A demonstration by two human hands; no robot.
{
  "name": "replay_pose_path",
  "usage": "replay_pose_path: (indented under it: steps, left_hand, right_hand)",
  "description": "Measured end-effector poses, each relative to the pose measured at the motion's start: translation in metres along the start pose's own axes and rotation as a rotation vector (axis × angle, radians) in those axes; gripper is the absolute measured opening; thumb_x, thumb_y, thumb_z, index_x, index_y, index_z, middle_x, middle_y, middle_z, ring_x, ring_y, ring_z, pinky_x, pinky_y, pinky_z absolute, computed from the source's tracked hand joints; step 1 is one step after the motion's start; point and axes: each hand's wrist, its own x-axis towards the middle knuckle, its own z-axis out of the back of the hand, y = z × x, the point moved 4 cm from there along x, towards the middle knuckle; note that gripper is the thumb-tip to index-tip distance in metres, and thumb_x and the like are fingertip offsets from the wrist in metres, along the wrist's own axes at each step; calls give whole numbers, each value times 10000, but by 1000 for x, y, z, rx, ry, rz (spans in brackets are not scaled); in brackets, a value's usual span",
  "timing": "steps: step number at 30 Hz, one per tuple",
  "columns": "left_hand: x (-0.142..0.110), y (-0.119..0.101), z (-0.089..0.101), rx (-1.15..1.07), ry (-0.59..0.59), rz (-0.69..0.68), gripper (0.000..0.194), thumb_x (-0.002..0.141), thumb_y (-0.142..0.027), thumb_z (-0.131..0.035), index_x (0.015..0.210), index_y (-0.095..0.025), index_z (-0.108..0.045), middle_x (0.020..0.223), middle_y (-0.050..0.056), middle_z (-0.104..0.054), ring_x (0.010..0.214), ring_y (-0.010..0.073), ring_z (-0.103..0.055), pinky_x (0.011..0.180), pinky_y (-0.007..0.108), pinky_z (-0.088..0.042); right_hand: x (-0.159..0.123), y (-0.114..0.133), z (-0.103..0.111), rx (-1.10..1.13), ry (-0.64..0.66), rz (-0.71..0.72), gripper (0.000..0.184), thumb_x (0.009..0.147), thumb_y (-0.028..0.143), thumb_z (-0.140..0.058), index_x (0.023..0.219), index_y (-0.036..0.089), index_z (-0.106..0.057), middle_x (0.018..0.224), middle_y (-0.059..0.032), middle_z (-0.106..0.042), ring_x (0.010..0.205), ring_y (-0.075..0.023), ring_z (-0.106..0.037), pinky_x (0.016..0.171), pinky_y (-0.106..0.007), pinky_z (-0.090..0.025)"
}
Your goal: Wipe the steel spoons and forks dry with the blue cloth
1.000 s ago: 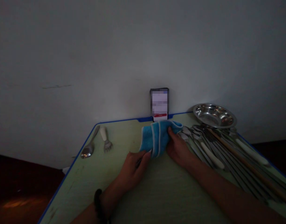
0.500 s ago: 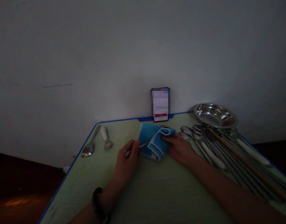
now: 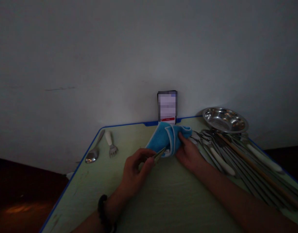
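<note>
My left hand (image 3: 138, 168) pinches a thin metal utensil (image 3: 160, 153) between thumb and fingers. Its far end points into the folds of a blue cloth (image 3: 161, 134) with pale edging, and which kind of cutlery it is cannot be made out. From the other side, my right hand (image 3: 189, 153) is closed on the cloth, thumb on top, with the fabric bunched and folded over. Both hands are above the middle of the pale green table (image 3: 149, 204).
A metal spoon (image 3: 92, 156) and a white-handled fork (image 3: 111, 145) lie at the left. On the right are a pile of cutlery and chopsticks (image 3: 241, 161) and a steel bowl (image 3: 224, 119). A phone (image 3: 167, 105) leans on the wall behind the cloth.
The cloth has shifted up and to the right with my right hand, now overlapping the phone's lower edge. My left hand has changed its hold, and more of the utensil's metal shows beyond its fingertips.
</note>
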Motion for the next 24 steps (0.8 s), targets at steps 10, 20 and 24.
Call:
replay_pose_path:
  steps: [10,20,24]
  left_hand:
    - [1,-17,-11,182,145,-362,318,694,-306,-723,949,-207,-560,865,29,-610,820,175,-569,722,293,-467]
    - [0,-7,-9,412,-30,-291,633,552,-400,-795,1060,-234,-456,1081,72,-397,1020,247,-444,862,408,-438]
    - [3,-3,-5,431,-112,-251,652,538,-362,-811,1061,-231,-445,1083,64,-389,1025,246,-445,876,426,-434]
  right_hand:
    - [-2,4,1,-120,-16,-14,185,800,287,-572,959,198,-605,933,-19,-703,908,-186,-642,860,-372,-490]
    - [-17,1,-12,-295,177,-64,202,686,328,-694,799,174,-629,761,-10,-698,816,-182,-642,824,-348,-472]
    - [-21,-1,-16,-330,206,-56,197,656,322,-718,758,179,-629,720,14,-684,800,-158,-631,807,-310,-464]
